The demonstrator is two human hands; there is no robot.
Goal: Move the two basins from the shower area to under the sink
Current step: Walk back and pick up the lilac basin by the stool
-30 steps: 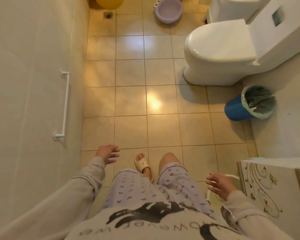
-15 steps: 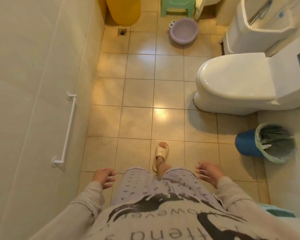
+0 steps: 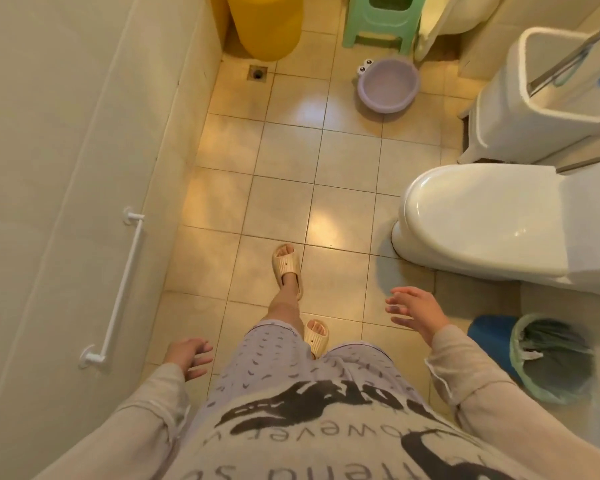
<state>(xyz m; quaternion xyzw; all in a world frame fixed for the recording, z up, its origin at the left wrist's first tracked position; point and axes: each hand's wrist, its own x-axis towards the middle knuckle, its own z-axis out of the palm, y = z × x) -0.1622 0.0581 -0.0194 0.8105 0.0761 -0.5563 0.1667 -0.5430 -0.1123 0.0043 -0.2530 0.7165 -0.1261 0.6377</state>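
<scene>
A small purple basin [image 3: 388, 85] with cartoon eyes on its rim sits on the tiled floor at the far end, just in front of a green stool [image 3: 381, 20]. No second basin shows. My left hand [image 3: 187, 356] hangs low by my left hip, fingers loosely apart, holding nothing. My right hand [image 3: 414, 311] is raised a little in front of my right side, fingers spread and empty. Both hands are far from the basin. The sink is out of view.
A white toilet [image 3: 492, 220] juts in from the right. A blue bin [image 3: 534, 355] with a green liner stands near my right arm. A yellow tub [image 3: 265, 26] and floor drain [image 3: 257, 72] are far left. A white grab bar [image 3: 120, 289] runs along the left wall.
I have walked forward along the floor. The basin, stool and yellow tub have come nearer, and the patterned cabinet at lower right has dropped out of view. My right hand has swung forward.
</scene>
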